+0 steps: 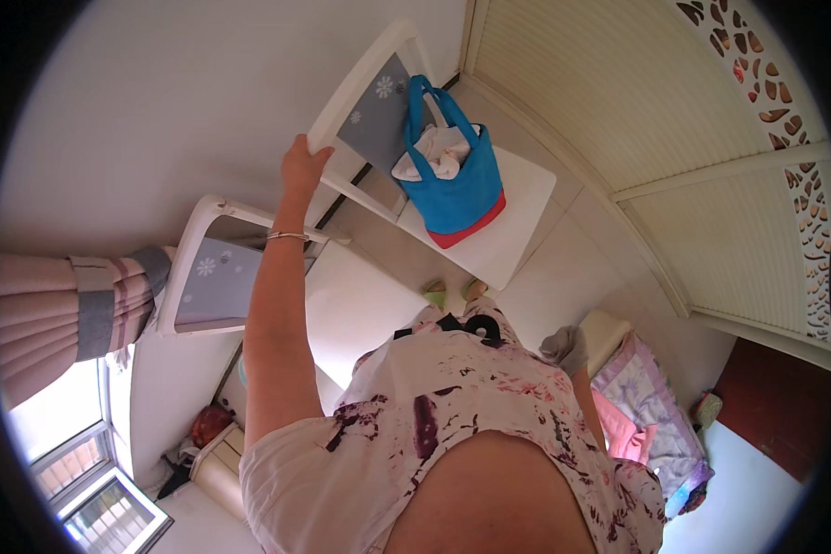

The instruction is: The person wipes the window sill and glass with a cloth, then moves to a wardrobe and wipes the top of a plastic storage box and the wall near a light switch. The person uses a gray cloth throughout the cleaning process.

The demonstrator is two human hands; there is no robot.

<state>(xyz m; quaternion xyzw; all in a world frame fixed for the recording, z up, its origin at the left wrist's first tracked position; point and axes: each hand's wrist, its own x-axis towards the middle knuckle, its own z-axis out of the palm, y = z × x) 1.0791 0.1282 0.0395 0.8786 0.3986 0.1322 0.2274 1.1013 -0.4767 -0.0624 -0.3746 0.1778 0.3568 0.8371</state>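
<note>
My left hand is closed around the white frame of a chair with a grey, flower-patterned back panel. On this chair's white seat stands a blue fabric tote bag with a red bottom. White cloth fills the bag's top, and its handles lean toward the chair back. Low at my right side, my right arm ends in a bunched grey cloth. The cloth hides most of that hand, which appears to hold it.
A second white chair stands at left, beside a tied pink curtain and a window. Ribbed cream panels line the right. Behind me at right is a purple patterned cover with pink cloth.
</note>
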